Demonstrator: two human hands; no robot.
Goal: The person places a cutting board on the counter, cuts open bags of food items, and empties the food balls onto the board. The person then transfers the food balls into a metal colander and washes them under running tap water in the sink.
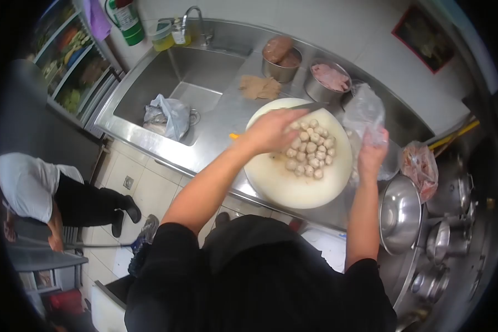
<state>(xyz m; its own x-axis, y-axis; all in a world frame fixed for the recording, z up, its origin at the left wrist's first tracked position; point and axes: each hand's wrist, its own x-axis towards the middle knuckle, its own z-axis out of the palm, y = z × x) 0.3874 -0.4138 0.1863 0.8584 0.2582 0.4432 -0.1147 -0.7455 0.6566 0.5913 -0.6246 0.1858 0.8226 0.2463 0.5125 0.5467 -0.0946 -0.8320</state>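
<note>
My left hand [268,131] reaches over the left side of a round white cutting board [301,193]. Its blurred fingers look apart, and I see nothing held in them. Beside them, a cluster of pale greyish meatballs [311,148] lies on the board. A dark blade, seemingly a knife [314,105], shows past the fingertips at the board's far edge; its handle is hidden. To the right of the board, my right hand [373,148] is closed on a clear plastic bag [365,110], whose lower part hangs near the board's edge.
Steel pots with meat [282,69] and pale pink pieces [329,78] stand behind the board. Left is a sink [205,72] with a bagged item [169,117]. A steel bowl [399,213] and a red-filled bag [419,166] sit right. Another person [39,182] bends at far left.
</note>
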